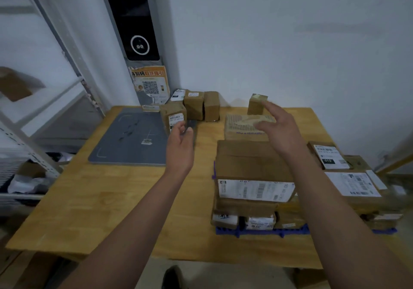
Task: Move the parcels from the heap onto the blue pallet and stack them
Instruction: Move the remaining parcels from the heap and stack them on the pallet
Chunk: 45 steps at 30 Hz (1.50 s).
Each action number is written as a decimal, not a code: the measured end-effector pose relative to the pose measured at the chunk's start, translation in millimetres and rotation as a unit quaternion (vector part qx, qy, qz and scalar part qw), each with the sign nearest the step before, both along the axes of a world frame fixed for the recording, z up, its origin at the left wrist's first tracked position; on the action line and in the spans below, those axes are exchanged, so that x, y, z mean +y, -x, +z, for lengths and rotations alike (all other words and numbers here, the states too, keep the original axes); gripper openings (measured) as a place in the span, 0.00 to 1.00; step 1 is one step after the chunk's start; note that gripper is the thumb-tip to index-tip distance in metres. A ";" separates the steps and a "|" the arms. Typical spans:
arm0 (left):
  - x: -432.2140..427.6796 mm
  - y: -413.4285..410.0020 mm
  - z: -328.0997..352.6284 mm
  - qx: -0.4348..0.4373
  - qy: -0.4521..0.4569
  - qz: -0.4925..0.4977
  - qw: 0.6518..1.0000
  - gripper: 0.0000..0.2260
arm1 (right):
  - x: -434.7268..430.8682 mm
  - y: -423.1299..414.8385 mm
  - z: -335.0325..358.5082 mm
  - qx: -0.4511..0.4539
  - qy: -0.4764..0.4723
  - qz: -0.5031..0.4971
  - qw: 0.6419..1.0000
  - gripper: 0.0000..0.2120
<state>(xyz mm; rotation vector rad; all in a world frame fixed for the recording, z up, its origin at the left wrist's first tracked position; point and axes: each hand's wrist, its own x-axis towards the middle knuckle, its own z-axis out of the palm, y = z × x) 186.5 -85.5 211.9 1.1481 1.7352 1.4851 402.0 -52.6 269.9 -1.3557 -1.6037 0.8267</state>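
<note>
My left hand (180,142) is mid-frame, fingers loose, just short of a small labelled box (173,118). My right hand (278,127) hovers spread over the patterned parcel (239,128), right of centre. Stacked parcels (252,161) fill the blue pallet (263,232), lower right.

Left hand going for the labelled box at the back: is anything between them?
Nothing visible stands between them. The left hand is right in front of the labelled box, almost at its label. The other small boxes stand behind it and to its right, out of the way.
</note>
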 end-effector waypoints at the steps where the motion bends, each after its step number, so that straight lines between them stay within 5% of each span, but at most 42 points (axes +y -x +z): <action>1: 5.4 10.4 -0.6 0.002 0.001 0.006 1.000 0.18 | 5.0 11.5 4.2 -0.010 -0.007 0.008 1.000 0.27; 14: 108.7 174.9 -16.4 0.006 0.082 0.009 0.997 0.23 | 128.7 223.0 18.5 -0.166 0.092 0.146 0.971 0.20; 27: 228.6 258.0 -85.8 0.036 0.172 -0.092 0.980 0.25 | 224.8 297.1 -73.5 -0.233 0.256 0.074 0.935 0.18; 32: 274.6 264.9 -114.5 0.038 0.195 -0.138 0.970 0.24 | 262.3 298.9 -103.4 -0.227 0.277 0.041 0.933 0.22; 38: 324.4 269.2 -146.5 0.079 0.183 -0.189 0.962 0.43 | 320.1 304.1 -142.8 -0.223 0.263 0.022 0.938 0.20; 45: 355.3 268.3 -160.8 -0.019 0.201 -0.133 0.970 0.37 | 345.0 323.5 -158.5 -0.077 0.312 -0.017 0.947 0.19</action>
